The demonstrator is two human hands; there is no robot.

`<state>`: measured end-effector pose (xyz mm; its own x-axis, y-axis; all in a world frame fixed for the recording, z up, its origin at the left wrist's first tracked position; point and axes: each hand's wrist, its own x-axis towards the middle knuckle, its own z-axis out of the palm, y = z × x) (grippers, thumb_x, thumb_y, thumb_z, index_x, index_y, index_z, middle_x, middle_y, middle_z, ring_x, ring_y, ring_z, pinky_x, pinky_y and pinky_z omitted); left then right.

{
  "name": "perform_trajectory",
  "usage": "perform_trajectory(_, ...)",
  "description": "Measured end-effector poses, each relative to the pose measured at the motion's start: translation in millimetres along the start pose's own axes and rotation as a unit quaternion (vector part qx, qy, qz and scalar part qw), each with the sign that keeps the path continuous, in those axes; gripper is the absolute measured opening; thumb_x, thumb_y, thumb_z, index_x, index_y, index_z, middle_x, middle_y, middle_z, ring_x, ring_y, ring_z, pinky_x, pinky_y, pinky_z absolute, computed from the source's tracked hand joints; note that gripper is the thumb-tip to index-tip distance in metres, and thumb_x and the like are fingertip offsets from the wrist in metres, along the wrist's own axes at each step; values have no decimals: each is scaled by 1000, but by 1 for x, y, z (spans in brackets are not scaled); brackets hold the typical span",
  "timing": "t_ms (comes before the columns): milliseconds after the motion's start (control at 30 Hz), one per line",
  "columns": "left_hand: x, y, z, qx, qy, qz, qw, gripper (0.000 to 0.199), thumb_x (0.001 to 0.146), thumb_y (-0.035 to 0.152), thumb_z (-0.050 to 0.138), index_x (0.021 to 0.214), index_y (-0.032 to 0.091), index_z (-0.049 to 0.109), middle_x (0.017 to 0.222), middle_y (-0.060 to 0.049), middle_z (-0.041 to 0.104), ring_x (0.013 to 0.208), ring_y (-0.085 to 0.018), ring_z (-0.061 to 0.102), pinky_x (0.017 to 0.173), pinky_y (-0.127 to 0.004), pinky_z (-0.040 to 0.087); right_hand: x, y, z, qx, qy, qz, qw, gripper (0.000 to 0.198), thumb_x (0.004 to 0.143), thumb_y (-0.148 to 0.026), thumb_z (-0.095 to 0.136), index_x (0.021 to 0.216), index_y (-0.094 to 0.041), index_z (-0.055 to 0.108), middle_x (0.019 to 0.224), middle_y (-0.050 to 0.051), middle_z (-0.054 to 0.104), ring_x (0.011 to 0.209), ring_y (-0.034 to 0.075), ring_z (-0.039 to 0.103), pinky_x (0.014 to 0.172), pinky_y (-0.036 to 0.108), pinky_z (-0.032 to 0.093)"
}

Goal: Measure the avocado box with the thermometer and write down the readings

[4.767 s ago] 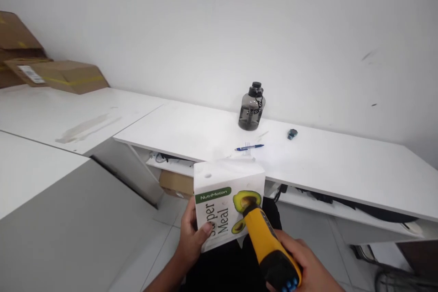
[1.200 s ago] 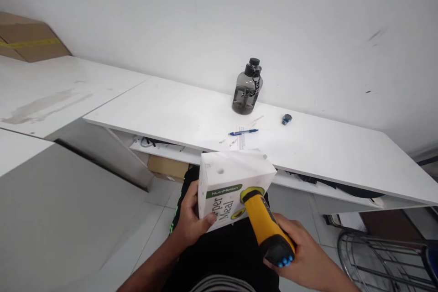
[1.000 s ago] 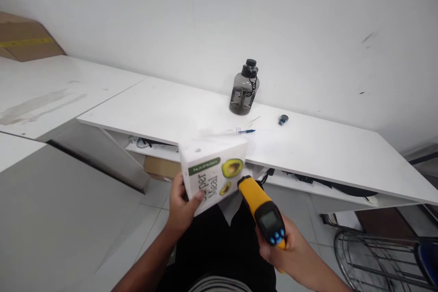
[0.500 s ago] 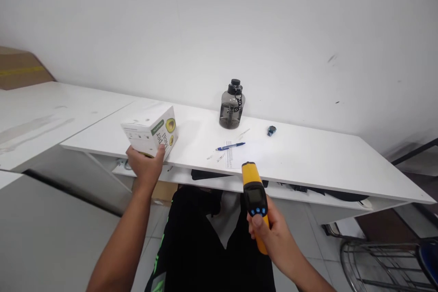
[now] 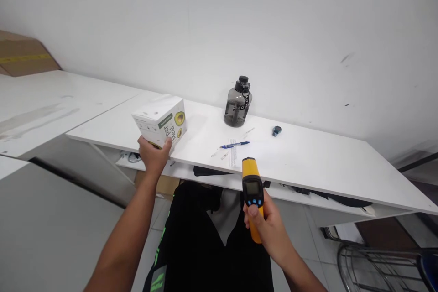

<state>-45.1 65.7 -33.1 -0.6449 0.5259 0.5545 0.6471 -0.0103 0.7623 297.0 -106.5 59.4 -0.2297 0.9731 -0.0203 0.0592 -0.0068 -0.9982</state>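
My left hand point(image 5: 154, 155) grips the near end of a white box point(image 5: 160, 121) printed with avocados and the word "Meal". The box is at the left part of the white desk point(image 5: 308, 155), its thumb-side face turned right. In my right hand point(image 5: 267, 223) is a yellow and black infrared thermometer point(image 5: 253, 187), held by its handle with the nose toward the desk. My thumb lies by its blue buttons, and its small screen looks blank. A blue pen point(image 5: 234, 145) lies on the desk beyond the thermometer.
A dark translucent water bottle point(image 5: 237, 102) stands near the wall. A small dark blue object, perhaps a watch point(image 5: 277, 131), lies right of it. A cardboard box point(image 5: 27, 54) sits far left. Below the desktop, a shelf point(image 5: 185, 171) holds dark items. A metal-framed chair point(image 5: 379, 260) is at lower right.
The view has shifted slightly, so the desk things appear a little further right. My left hand still holds the box. The thermometer in my right hand sits slightly higher in view.
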Motion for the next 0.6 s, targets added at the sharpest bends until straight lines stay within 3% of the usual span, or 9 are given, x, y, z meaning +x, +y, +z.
perform_trajectory(600,0,3,-1,-1,-3,7,1000,73,68,41,73,122,8,37,123,-20,55,113,-31,54,92,-42,45,-2,1,3,12,-13,18,1000,49,87,-54,52,126,-26,43,80,0,52,62,13,48,59,28,43)
